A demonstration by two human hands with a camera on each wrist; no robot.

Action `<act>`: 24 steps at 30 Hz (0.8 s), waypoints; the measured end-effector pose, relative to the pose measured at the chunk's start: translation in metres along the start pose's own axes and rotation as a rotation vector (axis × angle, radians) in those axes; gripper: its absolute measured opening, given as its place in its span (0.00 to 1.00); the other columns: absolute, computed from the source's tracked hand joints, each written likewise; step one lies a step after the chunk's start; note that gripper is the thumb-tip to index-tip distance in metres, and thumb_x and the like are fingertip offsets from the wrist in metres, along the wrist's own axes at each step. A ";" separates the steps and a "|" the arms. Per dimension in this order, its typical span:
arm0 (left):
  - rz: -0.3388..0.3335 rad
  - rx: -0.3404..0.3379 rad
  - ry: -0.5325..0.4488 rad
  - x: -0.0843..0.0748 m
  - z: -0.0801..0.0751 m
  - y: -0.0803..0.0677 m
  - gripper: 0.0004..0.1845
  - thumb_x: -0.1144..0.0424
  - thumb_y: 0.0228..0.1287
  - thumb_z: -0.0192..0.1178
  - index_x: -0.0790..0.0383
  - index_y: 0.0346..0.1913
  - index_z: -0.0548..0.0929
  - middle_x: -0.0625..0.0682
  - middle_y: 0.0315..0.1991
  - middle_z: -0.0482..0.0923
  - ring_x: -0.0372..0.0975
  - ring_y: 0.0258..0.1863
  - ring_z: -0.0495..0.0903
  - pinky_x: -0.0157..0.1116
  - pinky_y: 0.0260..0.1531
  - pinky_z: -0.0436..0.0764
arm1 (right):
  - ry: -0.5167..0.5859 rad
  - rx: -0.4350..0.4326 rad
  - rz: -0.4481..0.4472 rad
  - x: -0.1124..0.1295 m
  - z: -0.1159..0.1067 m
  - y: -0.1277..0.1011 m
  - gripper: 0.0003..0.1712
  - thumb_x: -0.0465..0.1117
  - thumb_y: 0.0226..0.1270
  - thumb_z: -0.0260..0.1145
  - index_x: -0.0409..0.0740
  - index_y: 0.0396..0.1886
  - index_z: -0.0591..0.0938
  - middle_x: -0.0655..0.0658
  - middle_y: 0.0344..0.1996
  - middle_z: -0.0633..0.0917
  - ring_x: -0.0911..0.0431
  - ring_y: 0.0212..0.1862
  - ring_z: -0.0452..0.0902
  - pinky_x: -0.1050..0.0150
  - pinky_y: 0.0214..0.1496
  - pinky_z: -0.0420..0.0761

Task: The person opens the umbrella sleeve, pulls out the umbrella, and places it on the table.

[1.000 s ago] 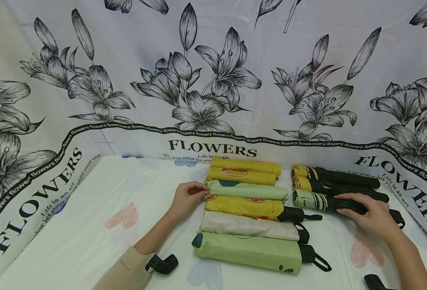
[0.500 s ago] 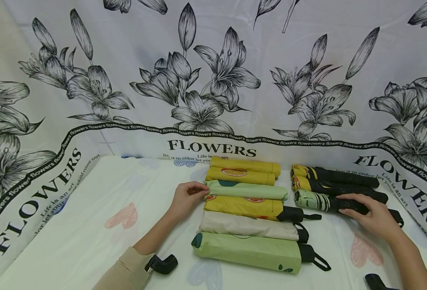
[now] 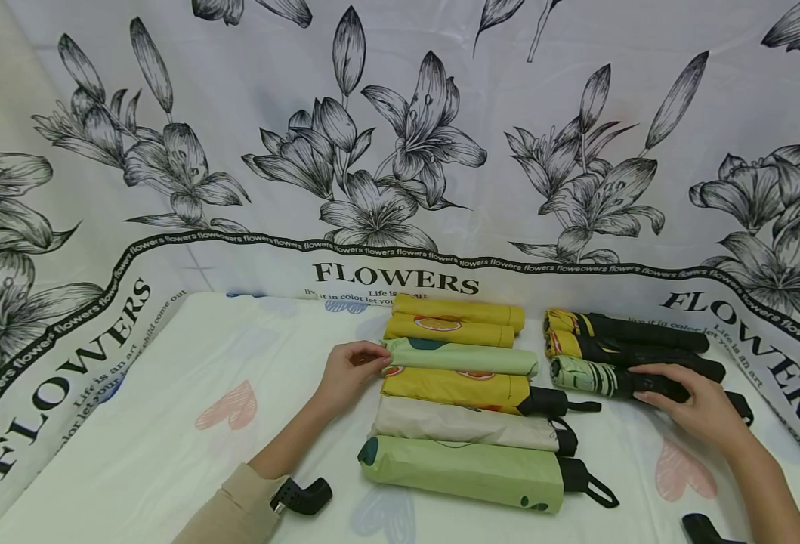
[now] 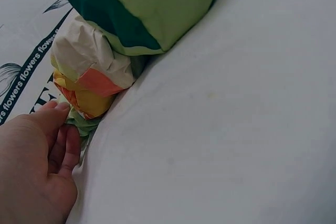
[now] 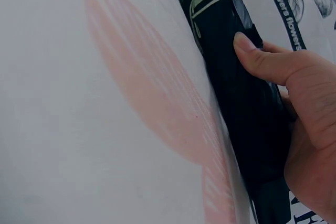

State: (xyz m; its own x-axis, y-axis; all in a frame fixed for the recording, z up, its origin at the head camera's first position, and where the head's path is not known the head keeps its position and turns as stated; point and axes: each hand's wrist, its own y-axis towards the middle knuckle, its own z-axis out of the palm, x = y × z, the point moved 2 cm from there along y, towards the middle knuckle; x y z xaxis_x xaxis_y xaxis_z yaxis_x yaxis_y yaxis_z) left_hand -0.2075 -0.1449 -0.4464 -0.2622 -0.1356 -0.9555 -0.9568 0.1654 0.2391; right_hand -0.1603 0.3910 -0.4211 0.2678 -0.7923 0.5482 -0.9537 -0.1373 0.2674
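Umbrellas, folded, lie in two groups on the white heart-printed sheet (image 3: 168, 423). Left group, six: two yellow umbrellas (image 3: 450, 321) at the back, a pale green umbrella (image 3: 467, 357), a yellow orange-print umbrella (image 3: 457, 387), a cream umbrella (image 3: 464, 425), and a large green umbrella (image 3: 464, 472) nearest the viewer; they lie parallel and touch side by side, with three black handles showing at the right. Right group, three: two black-and-yellow umbrellas (image 3: 634, 338) at the back and a black striped umbrella (image 3: 603, 380) in front, close together.

Left hand (image 3: 350, 372): rests at the left end of the six, fingers loosely bent, fingertips (image 4: 63, 109) touching the tip of the pale green umbrella; it encloses nothing.

Right hand (image 3: 699, 408): lies on the black striped umbrella towards its handle end, thumb (image 5: 252, 51) pressed on one side and fingers curled over the other, gripping the shaft against the sheet.

Two hands are in view. A beige sleeve (image 3: 236, 514) covers the left forearm. Behind the sheet hangs a white flower-printed cloth (image 3: 400, 151) lettered FLOWERS.
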 end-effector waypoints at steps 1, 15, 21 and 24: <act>-0.002 -0.001 -0.001 0.000 0.000 0.000 0.06 0.76 0.68 0.69 0.75 0.44 0.89 0.67 0.44 0.86 0.30 0.36 0.84 0.27 0.38 0.85 | -0.004 0.001 0.007 0.000 0.000 0.000 0.20 0.43 0.68 0.78 0.49 0.58 0.88 0.86 0.51 0.68 0.89 0.56 0.53 0.25 0.56 0.69; 0.017 -0.019 0.011 -0.004 0.000 0.001 0.06 0.75 0.67 0.70 0.74 0.44 0.89 0.67 0.44 0.87 0.29 0.37 0.85 0.26 0.39 0.84 | 0.018 0.009 0.118 0.003 -0.003 -0.001 0.28 0.50 0.66 0.79 0.45 0.62 0.85 0.84 0.50 0.67 0.24 0.65 0.66 0.20 0.61 0.64; 0.002 -0.038 0.007 -0.006 -0.001 0.001 0.07 0.76 0.66 0.70 0.76 0.45 0.88 0.67 0.44 0.87 0.29 0.36 0.85 0.25 0.38 0.83 | 0.050 0.008 0.139 0.006 -0.003 0.000 0.34 0.52 0.64 0.80 0.47 0.67 0.82 0.88 0.50 0.66 0.23 0.69 0.63 0.19 0.65 0.59; -0.008 -0.038 0.008 -0.007 -0.001 0.001 0.08 0.76 0.66 0.70 0.76 0.46 0.88 0.67 0.45 0.87 0.29 0.36 0.84 0.26 0.38 0.84 | 0.059 0.004 0.139 0.010 -0.005 -0.001 0.35 0.51 0.64 0.81 0.47 0.68 0.81 0.88 0.50 0.67 0.24 0.70 0.62 0.18 0.65 0.59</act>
State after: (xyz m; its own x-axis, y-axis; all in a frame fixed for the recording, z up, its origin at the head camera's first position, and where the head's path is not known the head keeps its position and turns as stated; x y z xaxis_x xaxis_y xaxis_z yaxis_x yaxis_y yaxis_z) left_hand -0.2067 -0.1449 -0.4394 -0.2557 -0.1441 -0.9560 -0.9629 0.1268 0.2384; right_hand -0.1561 0.3864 -0.4122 0.1408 -0.7674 0.6255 -0.9827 -0.0313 0.1827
